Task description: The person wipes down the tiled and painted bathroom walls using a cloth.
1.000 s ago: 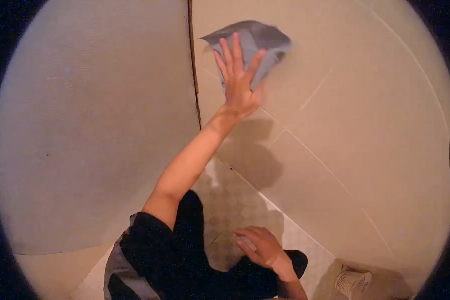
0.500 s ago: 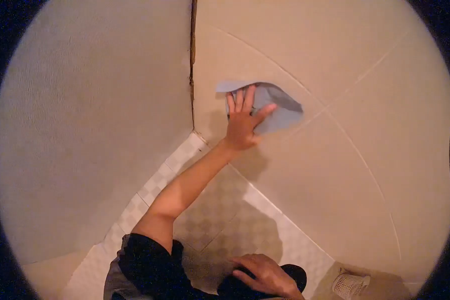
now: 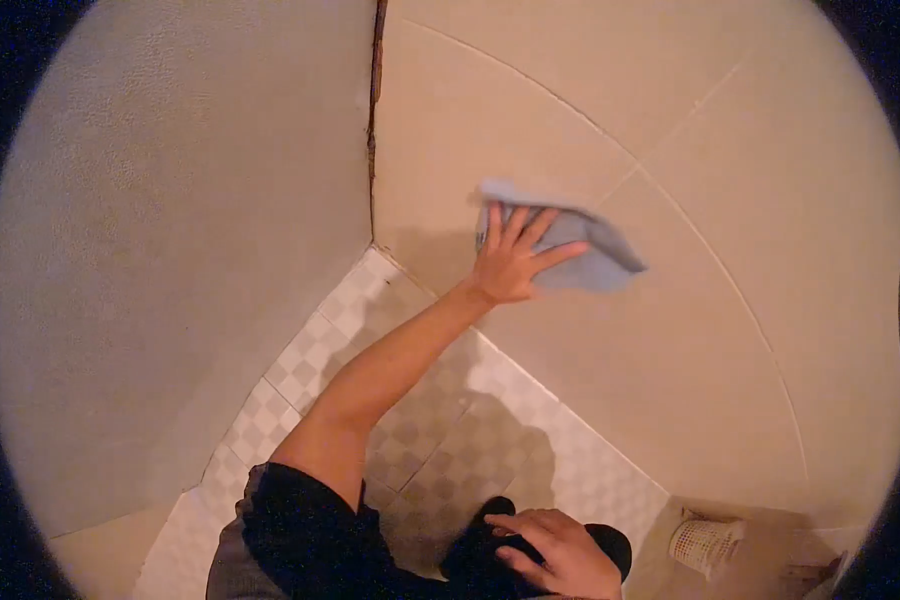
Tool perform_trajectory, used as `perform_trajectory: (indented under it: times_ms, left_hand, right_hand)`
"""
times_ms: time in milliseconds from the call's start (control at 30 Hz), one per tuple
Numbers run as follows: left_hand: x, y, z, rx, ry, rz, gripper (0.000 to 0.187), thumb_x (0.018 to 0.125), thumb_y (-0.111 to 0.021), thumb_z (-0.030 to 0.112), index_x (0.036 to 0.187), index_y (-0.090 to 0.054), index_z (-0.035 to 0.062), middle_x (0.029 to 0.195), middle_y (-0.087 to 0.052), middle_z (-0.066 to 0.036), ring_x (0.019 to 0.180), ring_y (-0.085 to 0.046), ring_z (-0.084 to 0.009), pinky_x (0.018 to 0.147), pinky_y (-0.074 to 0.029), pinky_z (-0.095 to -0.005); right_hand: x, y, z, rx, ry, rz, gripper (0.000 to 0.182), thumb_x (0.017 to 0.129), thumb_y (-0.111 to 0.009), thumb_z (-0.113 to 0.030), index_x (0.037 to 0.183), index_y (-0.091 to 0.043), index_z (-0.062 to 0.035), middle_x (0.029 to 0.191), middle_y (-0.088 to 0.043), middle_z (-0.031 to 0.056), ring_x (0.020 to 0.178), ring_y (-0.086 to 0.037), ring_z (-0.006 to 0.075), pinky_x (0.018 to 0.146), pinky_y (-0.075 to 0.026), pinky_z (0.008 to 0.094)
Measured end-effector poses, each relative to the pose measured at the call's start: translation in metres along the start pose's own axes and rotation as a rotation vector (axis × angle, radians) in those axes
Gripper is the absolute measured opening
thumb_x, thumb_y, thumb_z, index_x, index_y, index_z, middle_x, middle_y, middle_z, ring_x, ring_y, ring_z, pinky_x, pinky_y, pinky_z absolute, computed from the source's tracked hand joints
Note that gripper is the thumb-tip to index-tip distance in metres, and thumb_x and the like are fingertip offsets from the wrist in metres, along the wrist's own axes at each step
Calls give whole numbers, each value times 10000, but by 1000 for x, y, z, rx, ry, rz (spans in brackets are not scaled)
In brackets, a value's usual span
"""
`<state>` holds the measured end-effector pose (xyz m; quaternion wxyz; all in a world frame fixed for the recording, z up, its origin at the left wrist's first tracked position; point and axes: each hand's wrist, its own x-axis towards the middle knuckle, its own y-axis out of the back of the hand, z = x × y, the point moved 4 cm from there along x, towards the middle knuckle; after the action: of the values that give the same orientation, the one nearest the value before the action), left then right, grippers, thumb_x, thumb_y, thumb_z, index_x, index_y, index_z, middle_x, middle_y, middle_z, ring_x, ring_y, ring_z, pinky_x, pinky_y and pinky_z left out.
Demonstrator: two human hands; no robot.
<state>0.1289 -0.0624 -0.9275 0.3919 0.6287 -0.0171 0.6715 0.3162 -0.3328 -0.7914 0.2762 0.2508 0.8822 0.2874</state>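
Observation:
My left hand (image 3: pixel 511 258) lies flat on a light blue cloth (image 3: pixel 605 262), pressing it against the beige wall (image 3: pixel 610 370). Its fingers are spread, and they cover part of the cloth. The upper edge of the cloth is creased and stands slightly off the wall, with a dark shaded fold on the right. Low in the view, my right hand (image 3: pixel 560 555) hangs over my dark clothing and feet. Its fingers are loosely stretched and apart, with nothing visible in them.
A grey textured panel (image 3: pixel 190 250) stands on the left, meeting the wall at a dark, worn joint (image 3: pixel 375 130). Checkered tiles (image 3: pixel 300 360) cover the floor. A white perforated basket (image 3: pixel 705 542) sits at lower right. Thin raised lines cross the wall.
My left hand and the cloth have shifted right and slightly down along the wall. My right hand has moved a little to the right, and the view has shifted slightly.

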Motion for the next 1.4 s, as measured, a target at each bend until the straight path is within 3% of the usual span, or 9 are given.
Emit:
perform_trajectory:
  times_ms: [133, 300, 633, 733, 833, 1067, 1267, 1367, 1400]
  left_hand:
    - [-33, -5, -29, -154, 103, 1, 744, 673, -614, 283, 1409, -524, 345, 1568, -267, -214, 1378, -289, -460, 1098, -72, -737]
    - [55, 30, -6, -144, 167, 266, 775, 684, -574, 298, 1453, -475, 305, 1615, -153, -210, 1475, -81, -484, 1101, -5, -737]
    - [-45, -35, 22, -92, 99, -51, 873, 662, -674, 182, 1481, -416, 335, 1614, -163, -189, 1480, -89, -473, 1116, 0, -735]
    - [-63, -37, 0, -119, 376, 120, 948, 681, -668, 167, 1545, -277, 167, 1622, -36, -248, 1480, 9, -496, 1140, 17, -690]
    - [-20, -15, -5, -193, 547, 435, 858, 730, -594, 181, 1539, -316, 243, 1619, -59, -250, 1478, -4, -500, 1125, 49, -704]
    - [43, 16, 43, -171, 148, 216, 935, 647, -619, 154, 1528, -342, 297, 1628, -70, -220, 1486, -22, -482, 1096, 35, -747]
    - [-46, -24, -1, -167, 359, 183, 943, 648, -613, 140, 1539, -320, 245, 1631, -67, -213, 1493, -21, -464, 1136, 49, -686]
    - [-47, -12, -38, -167, 513, 223, 860, 774, -584, 160, 1562, -240, 148, 1632, -47, -213, 1497, -6, -444, 1164, 30, -636]
    - [-42, -6, -57, -224, 659, 402, 796, 845, -546, 180, 1561, -210, 103, 1634, -43, -207, 1499, -1, -433, 1174, 14, -610]
  right_hand:
    - [-6, -7, -6, -25, 4, 21, 376, 983, -585, -225, 1342, -560, -117, 1216, -608, 170, 1154, -555, 353, 964, -461, 465]
    - [-13, -11, -1, -32, -10, 0, 363, 978, -582, -215, 1323, -574, -103, 1200, -612, 174, 1129, -562, 359, 946, -469, 462]
    - [-15, -14, -13, 6, 55, 23, 364, 960, -591, -203, 1294, -588, -57, 1196, -607, 202, 1103, -562, 386, 928, -471, 467]
    - [-14, -12, -24, -3, 55, 20, 366, 953, -600, -200, 1288, -589, -52, 1200, -605, 201, 1103, -563, 389, 934, -469, 463]
    - [-15, -17, -21, -23, 47, 33, 366, 949, -605, -193, 1286, -588, -55, 1205, -603, 200, 1113, -563, 385, 941, -466, 456]
    - [-9, -15, -17, 10, 4, 21, 380, 938, -609, -181, 1306, -578, -90, 1210, -597, 204, 1112, -561, 388, 949, -462, 452]
    - [-7, -18, -18, -23, 84, 33, 382, 934, -612, -162, 1306, -577, -83, 1188, -603, 205, 1094, -564, 393, 922, -475, 459]
    - [-7, -19, -16, 2, 38, -3, 377, 939, -617, -162, 1307, -579, -88, 1180, -606, 202, 1093, -564, 395, 911, -483, 463]
    - [-6, -19, -16, 4, 42, -3, 377, 939, -617, -162, 1307, -579, -88, 1180, -606, 202, 1093, -564, 395, 911, -483, 463]
